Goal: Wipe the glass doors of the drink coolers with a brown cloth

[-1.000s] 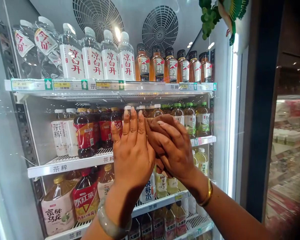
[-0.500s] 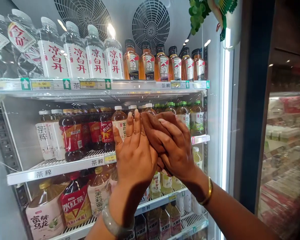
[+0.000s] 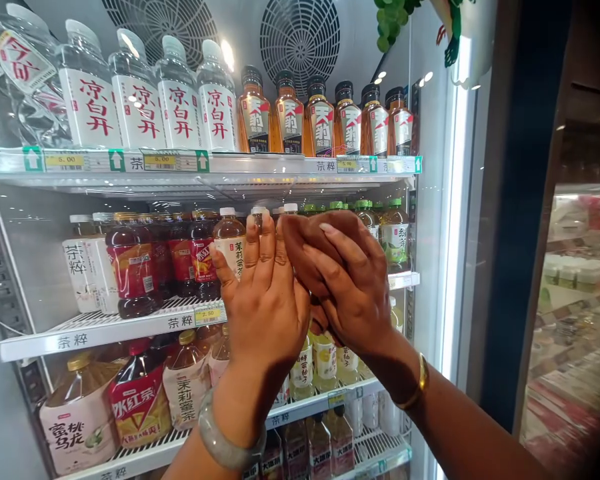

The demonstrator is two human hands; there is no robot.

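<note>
My right hand (image 3: pixel 353 287) is closed on a bunched brown cloth (image 3: pixel 307 243), its fingers bent over the folds. Just left of it, my left hand (image 3: pixel 265 297) is held up with its back toward me and its fingers stretched out, beside the cloth. Both hands are raised in front of the glass door of a lit drinks fridge. Whether the left palm touches the glass cannot be made out. A pale bangle (image 3: pixel 225 440) circles the left wrist, and a gold bracelet (image 3: pixel 416 383) the right one. Bottles behind the hands are partly hidden.
Clear water bottles (image 3: pixel 130 100) and amber drink bottles (image 3: pixel 290 120) line the top shelf (image 3: pixel 260 164). Lower shelves hold tea bottles (image 3: pixel 133 267) and large jugs (image 3: pixel 80 420). A dark door frame (image 3: pixel 520 220) stands at the right. Green plastic leaves (image 3: pixel 393 23) hang above.
The view has shifted slightly, so the shelves sit a little further left. The cloth and my right hand have shifted slightly against the bottles; the left hand stays outstretched beside them.
</note>
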